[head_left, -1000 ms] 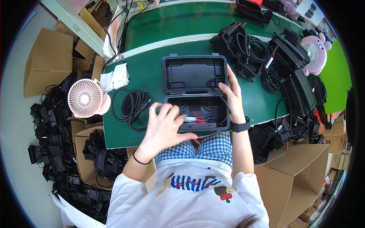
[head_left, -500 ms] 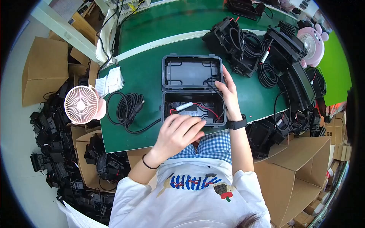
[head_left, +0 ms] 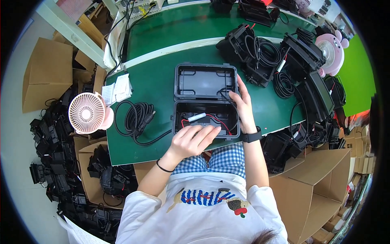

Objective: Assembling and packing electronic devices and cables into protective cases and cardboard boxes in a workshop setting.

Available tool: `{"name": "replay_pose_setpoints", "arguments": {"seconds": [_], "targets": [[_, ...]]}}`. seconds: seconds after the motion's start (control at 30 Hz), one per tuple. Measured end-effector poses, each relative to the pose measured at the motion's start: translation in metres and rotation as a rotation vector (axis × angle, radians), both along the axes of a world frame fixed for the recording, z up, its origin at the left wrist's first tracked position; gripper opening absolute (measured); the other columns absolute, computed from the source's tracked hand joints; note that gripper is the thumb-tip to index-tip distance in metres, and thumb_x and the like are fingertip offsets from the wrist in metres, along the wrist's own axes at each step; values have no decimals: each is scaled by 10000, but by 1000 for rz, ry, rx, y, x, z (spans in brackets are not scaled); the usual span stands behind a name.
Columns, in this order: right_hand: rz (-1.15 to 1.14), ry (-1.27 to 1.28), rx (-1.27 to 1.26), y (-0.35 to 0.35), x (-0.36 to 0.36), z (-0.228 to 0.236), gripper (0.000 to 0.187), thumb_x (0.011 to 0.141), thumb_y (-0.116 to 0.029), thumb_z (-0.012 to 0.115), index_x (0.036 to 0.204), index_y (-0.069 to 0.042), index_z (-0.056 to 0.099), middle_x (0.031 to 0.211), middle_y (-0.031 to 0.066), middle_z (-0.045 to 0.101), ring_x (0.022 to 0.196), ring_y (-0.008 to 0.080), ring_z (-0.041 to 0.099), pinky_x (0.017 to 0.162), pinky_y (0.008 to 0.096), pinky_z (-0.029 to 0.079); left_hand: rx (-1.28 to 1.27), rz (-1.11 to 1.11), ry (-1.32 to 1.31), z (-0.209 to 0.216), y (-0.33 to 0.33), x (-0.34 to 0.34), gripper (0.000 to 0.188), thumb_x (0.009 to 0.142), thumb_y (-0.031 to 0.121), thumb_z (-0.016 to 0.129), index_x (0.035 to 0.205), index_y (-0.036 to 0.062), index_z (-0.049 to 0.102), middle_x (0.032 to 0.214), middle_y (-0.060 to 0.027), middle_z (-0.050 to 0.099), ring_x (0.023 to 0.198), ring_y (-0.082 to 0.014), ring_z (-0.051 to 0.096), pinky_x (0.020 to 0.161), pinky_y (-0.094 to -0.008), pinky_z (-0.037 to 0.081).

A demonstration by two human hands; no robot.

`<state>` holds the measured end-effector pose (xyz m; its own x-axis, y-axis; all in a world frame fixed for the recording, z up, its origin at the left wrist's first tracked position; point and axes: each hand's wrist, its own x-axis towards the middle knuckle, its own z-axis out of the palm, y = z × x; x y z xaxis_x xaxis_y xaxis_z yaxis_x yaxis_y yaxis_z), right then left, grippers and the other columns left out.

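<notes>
An open black plastic box [head_left: 176,118] sits at the table's front edge, its lid [head_left: 205,81] folded back away from me. Inside the box run red wires [head_left: 219,122] with a white sleeve [head_left: 197,117] in line on them. My right hand [head_left: 243,107] grips the right side of the box and lid, thumb on a thin black cable [head_left: 232,103]. Over the front rim reaches my left hand [head_left: 195,139], fingers bent together with their tips inside near the red wires. Its thumb and anything pinched are hidden. A coiled black cable [head_left: 136,122] leads to the box's left side.
A pink fan [head_left: 86,114] and white papers [head_left: 118,89] are at the left. Several black boxes with coiled cables [head_left: 264,53] crowd the right side of the green table [head_left: 158,77]. Cardboard boxes [head_left: 308,191] stand by the table; black units [head_left: 61,175] are piled at lower left.
The box and lid have shifted slightly toward me. My left hand's fingers have drawn closer together at the front of the box; my right hand keeps its hold.
</notes>
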<state>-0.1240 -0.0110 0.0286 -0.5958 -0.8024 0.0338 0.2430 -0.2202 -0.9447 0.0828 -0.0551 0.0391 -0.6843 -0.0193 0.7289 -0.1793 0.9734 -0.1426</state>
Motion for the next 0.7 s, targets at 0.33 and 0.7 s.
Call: {"name": "replay_pose_setpoints", "arguments": {"seconds": [0.33, 0.7], "targets": [[-24, 61, -54, 5, 0, -3, 667, 878, 9, 528, 1508, -70, 324, 1495, 119, 386, 1301, 187, 463, 1067, 309, 384, 2, 0, 30, -3, 5, 0, 348, 760, 140, 666, 1100, 189, 724, 924, 49, 671, 716, -97, 611, 628, -219, 510], [-28, 44, -32, 8, 1, -3, 645, 901, 30, 508, 1509, -47, 308, 1480, 110, 423, 1280, 173, 483, 1056, 290, 394, 169, 6, -277, 31, 45, -18, 581, 819, 352, 655, 1375, 228, 544, 1423, 51, 492, 1270, -193, 489, 1075, -426, 373]]}}
